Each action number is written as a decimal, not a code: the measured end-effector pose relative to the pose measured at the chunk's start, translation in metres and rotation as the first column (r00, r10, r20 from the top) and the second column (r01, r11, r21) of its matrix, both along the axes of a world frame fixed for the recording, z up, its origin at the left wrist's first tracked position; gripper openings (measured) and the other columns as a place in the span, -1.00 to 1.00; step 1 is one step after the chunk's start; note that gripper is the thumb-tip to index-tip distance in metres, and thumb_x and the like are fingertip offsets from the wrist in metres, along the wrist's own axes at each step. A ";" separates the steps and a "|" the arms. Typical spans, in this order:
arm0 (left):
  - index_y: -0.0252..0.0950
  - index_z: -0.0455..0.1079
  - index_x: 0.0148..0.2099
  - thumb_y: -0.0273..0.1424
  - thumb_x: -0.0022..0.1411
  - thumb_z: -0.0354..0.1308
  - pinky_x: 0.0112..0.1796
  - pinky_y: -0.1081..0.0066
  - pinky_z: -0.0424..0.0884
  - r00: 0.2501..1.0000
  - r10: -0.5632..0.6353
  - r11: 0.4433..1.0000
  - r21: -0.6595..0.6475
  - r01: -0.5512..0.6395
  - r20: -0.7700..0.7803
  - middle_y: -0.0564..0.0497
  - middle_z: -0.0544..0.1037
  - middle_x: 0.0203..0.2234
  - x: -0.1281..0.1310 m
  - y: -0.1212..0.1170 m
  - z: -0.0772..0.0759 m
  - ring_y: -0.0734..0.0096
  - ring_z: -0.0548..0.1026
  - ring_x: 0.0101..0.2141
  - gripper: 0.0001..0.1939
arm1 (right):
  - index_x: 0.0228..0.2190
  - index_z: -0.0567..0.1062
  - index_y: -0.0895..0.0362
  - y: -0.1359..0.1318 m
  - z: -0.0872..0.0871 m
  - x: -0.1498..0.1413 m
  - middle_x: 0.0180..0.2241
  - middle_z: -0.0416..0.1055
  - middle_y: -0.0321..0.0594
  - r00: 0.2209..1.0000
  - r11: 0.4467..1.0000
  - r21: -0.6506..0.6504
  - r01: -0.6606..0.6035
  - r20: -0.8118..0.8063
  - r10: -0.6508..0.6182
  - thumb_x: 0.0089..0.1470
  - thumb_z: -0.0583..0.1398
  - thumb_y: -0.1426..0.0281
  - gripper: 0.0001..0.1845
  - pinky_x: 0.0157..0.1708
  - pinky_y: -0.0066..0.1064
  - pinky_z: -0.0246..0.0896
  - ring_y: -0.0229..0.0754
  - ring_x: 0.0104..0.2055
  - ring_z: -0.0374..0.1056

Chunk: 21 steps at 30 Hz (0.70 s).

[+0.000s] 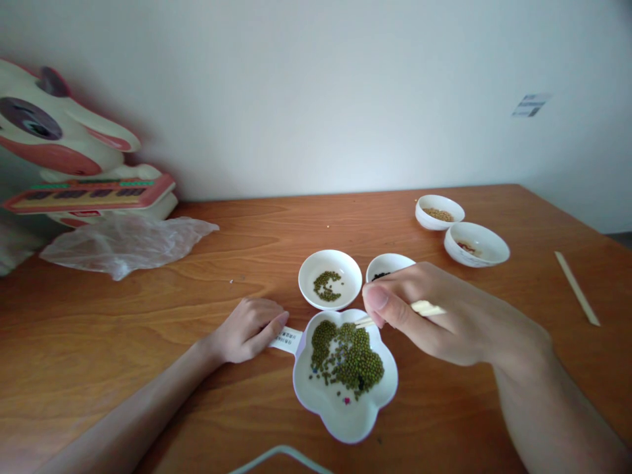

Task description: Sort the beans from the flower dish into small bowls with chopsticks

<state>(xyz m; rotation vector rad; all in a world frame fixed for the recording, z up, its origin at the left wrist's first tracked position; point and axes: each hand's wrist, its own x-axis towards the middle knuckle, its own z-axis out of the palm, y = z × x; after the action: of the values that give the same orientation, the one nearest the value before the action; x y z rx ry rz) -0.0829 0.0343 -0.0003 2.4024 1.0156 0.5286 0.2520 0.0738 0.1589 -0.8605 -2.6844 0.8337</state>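
My right hand (434,313) is closed around a pair of chopsticks (364,322), their tips at the upper edge of the green beans (358,355). These beans lie in a white flower-shaped bowl (348,421) with a purple rim. My left hand (254,329) has its fingers curled round the end of the bowl's handle (288,340), which bears a printed label. Just behind stands a round white bowl (302,280) with a smaller lot of green beans. Beside it, another white bowl (395,259) with black beans is partly hidden by my right hand.
Two white bowls, one with yellowish grains (438,214) and one with reddish-brown bits (468,247), stand at the back right. A pale stick (577,288) lies at far right. A cow-shaped toy keyboard (99,191) and a clear plastic bag (128,243) occupy the left, before the wall.
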 end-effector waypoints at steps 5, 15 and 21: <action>-0.25 0.14 -0.40 -0.41 0.54 -0.17 -0.34 0.30 0.16 1.000 0.002 1.000 -0.007 -0.002 -0.001 0.03 0.38 -0.50 0.001 0.001 0.001 0.38 0.30 -0.46 -0.63 | -0.48 0.43 0.14 -0.001 0.000 0.000 -0.50 0.42 -0.32 1.000 0.999 -0.040 0.000 -0.010 0.000 0.49 -0.05 0.13 -0.43 -0.40 -0.32 -0.03 -0.31 -0.45 0.31; -0.25 0.14 -0.39 -0.41 0.54 -0.17 -0.33 0.31 0.18 1.000 -0.005 1.000 -0.007 0.005 -0.007 0.02 0.39 -0.50 0.000 0.001 0.000 0.39 0.31 -0.45 -0.64 | -0.45 0.48 0.14 0.002 -0.002 -0.001 -0.47 0.49 -0.29 1.000 0.998 -0.064 0.010 -0.010 -0.011 0.49 -0.07 0.12 -0.41 -0.39 -0.31 -0.02 -0.28 -0.41 0.35; -0.25 0.15 -0.39 -0.41 0.54 -0.16 -0.33 0.31 0.18 1.000 -0.006 1.000 -0.005 0.006 -0.015 0.02 0.40 -0.50 -0.001 0.001 0.000 0.39 0.31 -0.45 -0.64 | -0.47 0.45 0.14 0.001 -0.003 -0.002 -0.51 0.43 -0.31 1.000 0.998 -0.063 0.003 -0.004 -0.003 0.49 -0.06 0.13 -0.41 -0.41 -0.31 -0.04 -0.30 -0.44 0.32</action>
<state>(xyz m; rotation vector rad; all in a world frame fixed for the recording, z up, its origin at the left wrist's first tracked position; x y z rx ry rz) -0.0837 0.0355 -0.0008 2.4082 1.0148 0.5057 0.2498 0.0752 0.1561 -0.8749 -2.6654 0.9237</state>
